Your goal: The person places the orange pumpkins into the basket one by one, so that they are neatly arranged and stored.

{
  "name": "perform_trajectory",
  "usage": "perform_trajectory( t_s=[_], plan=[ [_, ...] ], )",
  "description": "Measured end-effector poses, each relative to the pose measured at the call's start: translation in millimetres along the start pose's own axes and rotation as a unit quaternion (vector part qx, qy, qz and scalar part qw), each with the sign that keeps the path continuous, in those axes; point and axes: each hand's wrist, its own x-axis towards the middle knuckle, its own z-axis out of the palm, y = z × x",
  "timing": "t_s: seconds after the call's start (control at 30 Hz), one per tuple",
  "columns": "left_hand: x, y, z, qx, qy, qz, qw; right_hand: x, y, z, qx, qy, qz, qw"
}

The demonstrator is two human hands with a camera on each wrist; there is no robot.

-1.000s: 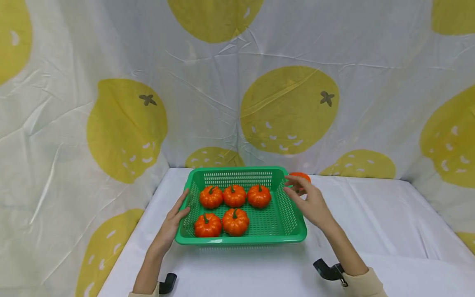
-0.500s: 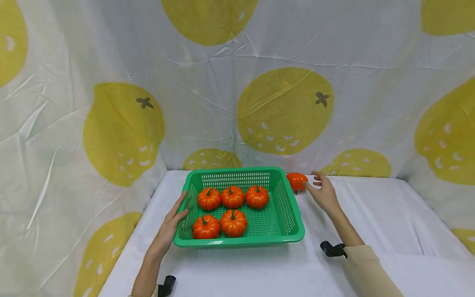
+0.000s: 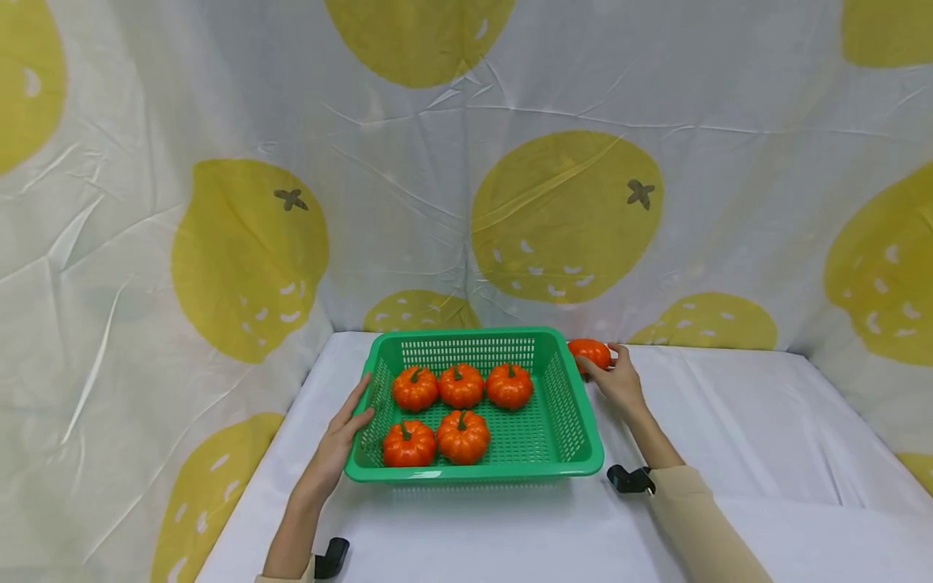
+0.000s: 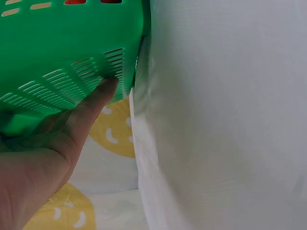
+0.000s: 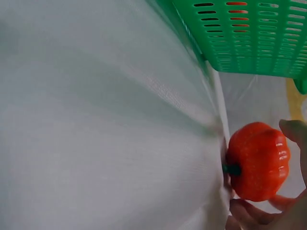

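Observation:
Along the left wall of a green plastic basket (image 3: 474, 470) rests my left hand (image 3: 331, 445), fingers straight. Its thumb touches the slotted wall in the left wrist view, while the other fingers are partly hidden. Inside the basket sit several small orange-red pumpkins (image 3: 462, 437) with green stems, set in two rows. Another pumpkin (image 5: 259, 160) lies on the table beyond the basket's back right corner, its stem turned down toward the cloth. My right hand (image 3: 619, 385) holds this one, thumb on the basket side and fingers curled around the other side.
White cloth covers the table (image 3: 729, 429). Behind and beside it hangs a pale curtain (image 3: 408, 202) printed with yellow lemons. The basket's right half has bare floor, mainly at the front right.
My right hand has moved from over the basket's right rim to the right of the loose pumpkin, then closed around it. My left hand and the basket have stayed put.

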Motion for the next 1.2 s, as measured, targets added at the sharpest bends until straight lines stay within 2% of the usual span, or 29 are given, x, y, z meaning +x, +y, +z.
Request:
perform_trajectory(
  t_s=[0.43,0.67,0.97,1.2],
  plan=[
    [0.9,-0.9,1.0,0.003,0.001,0.004,1.0,3.6,-1.6,3.6,-0.031,0.031,0.024,0.9988],
    [0.3,0.4,-0.1,0.001,-0.002,0.001,1.0,-1.0,1.4,-6.5,-0.021,0.019,0.051,0.9983],
    [-0.1,0.6,-0.7,0.001,-0.006,0.002,1.0,-26.6,8.4,-35.2,-0.036,0.016,0.067,0.997],
    [0.3,0.8,-1.0,-0.001,-0.01,0.002,1.0,-50.8,10.6,-55.3,-0.078,0.015,0.033,0.9963]
  ],
)
